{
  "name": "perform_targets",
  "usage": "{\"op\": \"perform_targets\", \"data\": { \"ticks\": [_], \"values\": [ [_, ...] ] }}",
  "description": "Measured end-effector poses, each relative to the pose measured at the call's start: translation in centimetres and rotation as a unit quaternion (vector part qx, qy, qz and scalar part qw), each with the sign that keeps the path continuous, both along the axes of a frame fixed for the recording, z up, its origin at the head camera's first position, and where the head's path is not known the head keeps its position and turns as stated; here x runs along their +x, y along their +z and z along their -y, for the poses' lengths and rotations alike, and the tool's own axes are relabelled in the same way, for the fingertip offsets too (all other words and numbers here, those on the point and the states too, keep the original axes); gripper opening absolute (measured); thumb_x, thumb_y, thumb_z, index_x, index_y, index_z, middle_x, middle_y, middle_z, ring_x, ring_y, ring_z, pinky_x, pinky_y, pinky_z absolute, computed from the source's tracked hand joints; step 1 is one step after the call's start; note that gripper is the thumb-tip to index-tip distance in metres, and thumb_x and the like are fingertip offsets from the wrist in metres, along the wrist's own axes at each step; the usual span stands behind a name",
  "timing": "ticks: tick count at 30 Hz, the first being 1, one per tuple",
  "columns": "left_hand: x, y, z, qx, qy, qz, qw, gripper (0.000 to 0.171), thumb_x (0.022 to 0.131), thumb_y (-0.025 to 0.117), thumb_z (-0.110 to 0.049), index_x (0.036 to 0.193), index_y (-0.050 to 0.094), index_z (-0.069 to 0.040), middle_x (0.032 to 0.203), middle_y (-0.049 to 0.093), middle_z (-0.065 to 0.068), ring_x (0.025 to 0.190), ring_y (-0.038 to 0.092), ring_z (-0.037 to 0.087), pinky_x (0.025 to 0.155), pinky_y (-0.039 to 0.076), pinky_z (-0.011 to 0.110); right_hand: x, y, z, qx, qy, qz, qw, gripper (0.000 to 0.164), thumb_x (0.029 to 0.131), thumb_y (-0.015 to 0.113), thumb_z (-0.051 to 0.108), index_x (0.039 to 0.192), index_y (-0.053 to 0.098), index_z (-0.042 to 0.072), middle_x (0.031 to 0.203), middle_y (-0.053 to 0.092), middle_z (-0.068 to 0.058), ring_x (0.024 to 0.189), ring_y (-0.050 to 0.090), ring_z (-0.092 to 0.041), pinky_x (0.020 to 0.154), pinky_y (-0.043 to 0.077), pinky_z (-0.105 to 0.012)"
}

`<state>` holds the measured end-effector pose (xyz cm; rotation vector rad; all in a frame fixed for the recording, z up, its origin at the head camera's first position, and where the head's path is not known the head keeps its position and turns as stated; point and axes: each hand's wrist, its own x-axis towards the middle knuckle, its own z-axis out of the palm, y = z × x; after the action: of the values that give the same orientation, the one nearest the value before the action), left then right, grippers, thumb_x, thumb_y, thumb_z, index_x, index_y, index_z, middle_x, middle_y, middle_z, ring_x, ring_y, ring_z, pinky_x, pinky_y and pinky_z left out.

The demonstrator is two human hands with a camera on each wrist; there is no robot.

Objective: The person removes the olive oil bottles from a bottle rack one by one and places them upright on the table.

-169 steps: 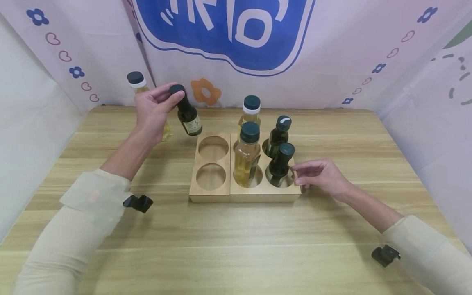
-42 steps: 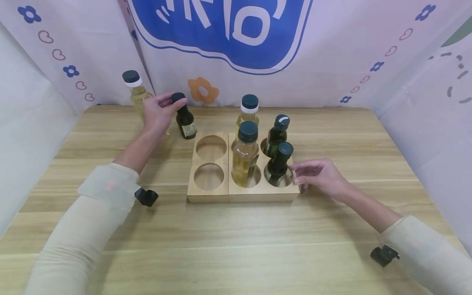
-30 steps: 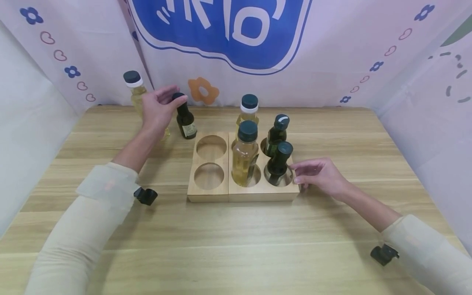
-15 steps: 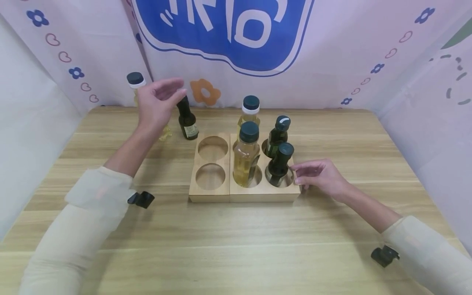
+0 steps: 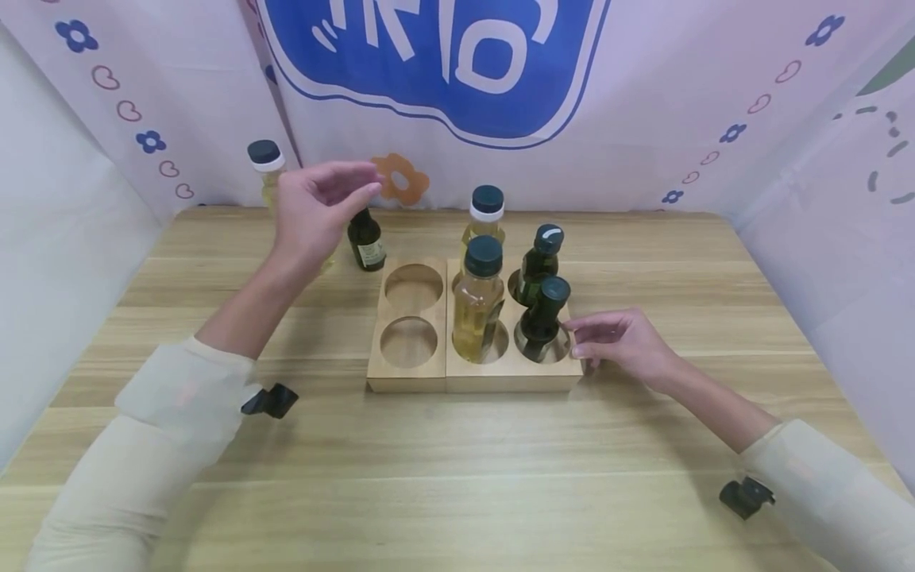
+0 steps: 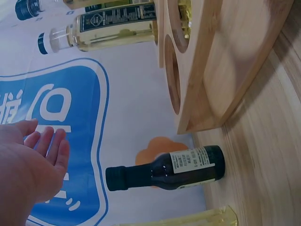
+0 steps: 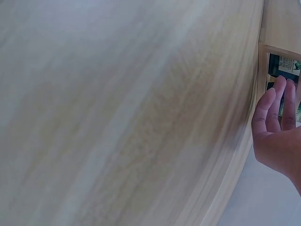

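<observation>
My left hand (image 5: 310,210) is raised with fingers spread, thumb apart, holding nothing. Just below and behind it a dark green bottle (image 5: 368,242) stands upright on the table; its cap is hidden by the hand in the head view but shows apart from the hand in the left wrist view. Behind the left hand stands a tall clear bottle of pale yellow oil (image 5: 268,171), partly covered. My right hand (image 5: 629,347) has its fingertips at the right end of the wooden bottle rack (image 5: 515,380); the right wrist view shows relaxed fingers before the rack's open end.
Several bottles stand in the rack's middle and right holes: a front yellow oil bottle (image 5: 477,310), a rear oil bottle (image 5: 488,208), and dark bottles (image 5: 541,318). Both left holes (image 5: 408,342) hold nothing. A printed cloth (image 5: 643,119) hangs behind the table.
The left hand first held the dark bottle by its cap, set it upright on the table, then let go and lifted off, opening its fingers. The right hand has stayed at the rack.
</observation>
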<state>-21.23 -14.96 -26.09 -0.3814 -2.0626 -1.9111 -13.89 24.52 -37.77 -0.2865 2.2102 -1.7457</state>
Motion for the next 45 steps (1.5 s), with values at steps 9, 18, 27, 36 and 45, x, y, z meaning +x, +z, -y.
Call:
{"op": "perform_targets", "data": {
  "ticks": [9,18,27,36,45],
  "values": [
    [1.1,0.0,-0.8,0.042,-0.086,0.022,0.9952,0.022,0.081,0.075,-0.007,0.102,0.070,0.000,0.095,0.072,0.010,0.091,0.068,0.022,0.088,0.053,0.026,-0.1,-0.1,0.0,-0.001,0.003,-0.004,1.000,0.041,0.075,0.079,0.004,0.114,0.065,-0.001,0.092,0.069,-0.016,0.067,0.066,-0.025,0.057,0.058,-0.036],
    [2.4,0.0,-2.1,-0.021,-0.157,0.031,0.9868,0.024,0.086,0.071,-0.014,0.107,0.070,-0.002,0.101,0.071,0.011,0.096,0.067,0.024,0.092,0.051,0.029,-0.1,-0.2,-0.1,-0.001,0.004,-0.008,1.000,0.041,0.075,0.078,0.004,0.113,0.065,-0.001,0.093,0.069,-0.016,0.067,0.066,-0.025,0.057,0.058,-0.035],
    [3.4,0.1,-3.3,-0.079,-0.197,0.022,0.9768,0.029,0.087,0.070,-0.016,0.113,0.067,-0.002,0.106,0.071,0.009,0.099,0.066,0.023,0.089,0.054,0.031,-0.1,-0.3,-0.1,-0.006,0.008,-0.012,1.000,0.040,0.076,0.078,0.003,0.113,0.065,-0.002,0.093,0.069,-0.018,0.069,0.066,-0.026,0.056,0.057,-0.035],
    [4.1,-0.1,-4.7,-0.081,-0.252,0.028,0.9639,0.035,0.086,0.070,-0.011,0.119,0.064,-0.002,0.111,0.069,0.008,0.102,0.065,0.022,0.089,0.054,0.033,-0.1,-0.2,-0.1,-0.004,0.008,-0.010,1.000,0.040,0.076,0.078,0.004,0.113,0.065,-0.002,0.094,0.069,-0.017,0.068,0.066,-0.026,0.057,0.057,-0.036],
    [4.0,-0.1,-5.5,-0.071,-0.279,0.028,0.9571,0.041,0.084,0.071,-0.004,0.123,0.060,0.002,0.117,0.066,0.010,0.105,0.064,0.023,0.089,0.053,0.034,-0.1,-0.2,-0.1,-0.002,0.009,-0.013,1.000,0.040,0.076,0.077,0.004,0.114,0.064,-0.003,0.094,0.069,-0.020,0.067,0.065,-0.027,0.056,0.057,-0.036]
  ]
}}
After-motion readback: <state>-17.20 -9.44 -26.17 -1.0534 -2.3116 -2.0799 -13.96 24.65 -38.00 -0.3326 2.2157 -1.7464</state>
